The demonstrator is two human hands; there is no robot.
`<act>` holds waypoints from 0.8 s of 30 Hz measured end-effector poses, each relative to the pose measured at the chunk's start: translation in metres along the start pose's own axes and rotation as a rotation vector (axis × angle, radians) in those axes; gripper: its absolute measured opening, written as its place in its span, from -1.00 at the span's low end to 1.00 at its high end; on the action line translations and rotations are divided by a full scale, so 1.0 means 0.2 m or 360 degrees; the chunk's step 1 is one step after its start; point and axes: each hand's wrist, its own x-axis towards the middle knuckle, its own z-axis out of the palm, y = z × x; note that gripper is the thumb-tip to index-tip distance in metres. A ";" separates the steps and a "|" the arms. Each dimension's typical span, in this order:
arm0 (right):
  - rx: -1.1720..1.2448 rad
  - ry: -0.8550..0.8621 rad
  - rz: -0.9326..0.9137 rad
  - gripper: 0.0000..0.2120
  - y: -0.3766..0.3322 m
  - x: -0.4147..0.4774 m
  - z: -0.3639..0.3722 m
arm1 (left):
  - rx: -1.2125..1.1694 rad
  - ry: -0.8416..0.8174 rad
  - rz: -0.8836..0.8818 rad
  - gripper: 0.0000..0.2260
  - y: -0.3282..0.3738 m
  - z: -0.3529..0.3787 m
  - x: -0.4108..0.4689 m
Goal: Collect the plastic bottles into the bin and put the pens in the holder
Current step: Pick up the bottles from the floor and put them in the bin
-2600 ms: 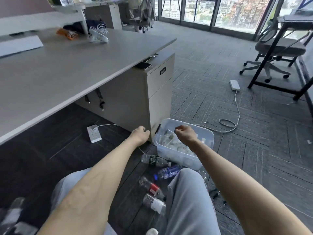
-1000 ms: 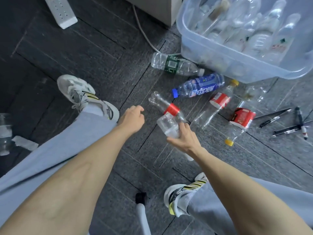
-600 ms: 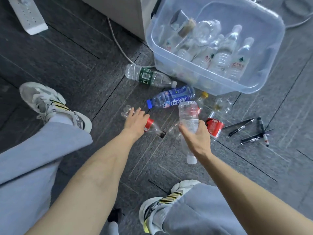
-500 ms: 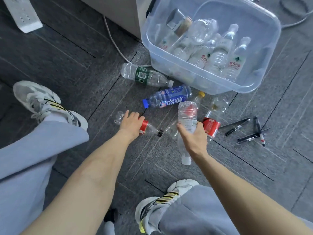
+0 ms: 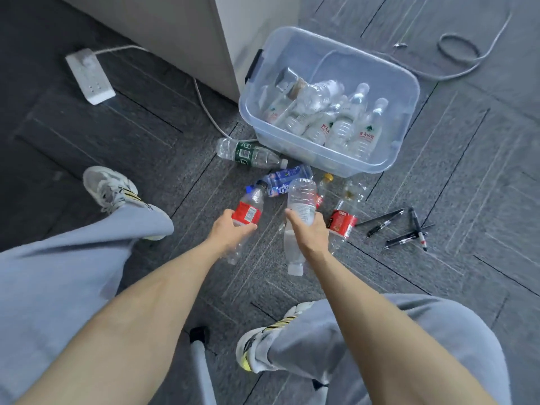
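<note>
My left hand (image 5: pixel 230 232) grips a clear bottle with a red label (image 5: pixel 248 210), lifted off the carpet. My right hand (image 5: pixel 309 232) holds a clear white-labelled bottle (image 5: pixel 301 200), its cap end pointing down toward me. Beyond them on the floor lie a green-labelled bottle (image 5: pixel 248 154), a blue-labelled bottle (image 5: pixel 283 178), a red-labelled bottle (image 5: pixel 342 225) and a yellow-capped one (image 5: pixel 325 184). The clear plastic bin (image 5: pixel 318 159) stands behind them with several bottles inside. Several black pens (image 5: pixel 400 226) lie to the right of the bottles. No pen holder is in view.
A grey desk cabinet (image 5: pixel 187 39) stands left of the bin. A white power strip (image 5: pixel 89 76) and its cable lie on the carpet at upper left; another looped cable (image 5: pixel 458 51) lies at upper right. My knees and shoes frame the lower view.
My left hand has closed on the red-labelled bottle and lifted it from the floor. My right hand still holds the clear bottle, now slightly higher. The view has tilted up.
</note>
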 end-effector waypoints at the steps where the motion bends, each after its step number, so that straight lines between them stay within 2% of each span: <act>1: 0.0062 -0.0015 -0.0002 -0.27 -0.03 -0.03 -0.03 | -0.0058 0.0018 -0.0009 -0.58 0.05 -0.01 -0.05; 7: 0.0244 0.0010 -0.0062 -0.03 -0.25 -0.17 -0.23 | -0.0318 0.0066 0.0061 -0.57 0.32 -0.09 -0.24; 12: 0.0366 -0.0001 -0.0079 -0.25 -0.41 -0.20 -0.41 | -0.0472 0.0069 0.0174 -0.50 0.57 -0.20 -0.27; 17: 0.0520 -0.0017 -0.0090 -0.26 -0.45 -0.22 -0.50 | -0.0481 0.0049 0.0184 -0.36 0.85 -0.37 -0.21; 20: 0.0565 -0.0018 -0.0178 -0.39 -0.44 -0.26 -0.51 | -0.0426 0.0041 0.0298 -0.26 1.04 -0.48 -0.13; 24: 0.0539 -0.0033 -0.0261 -0.30 -0.45 -0.27 -0.53 | -0.0214 0.0186 0.0494 -0.07 1.31 -0.61 -0.06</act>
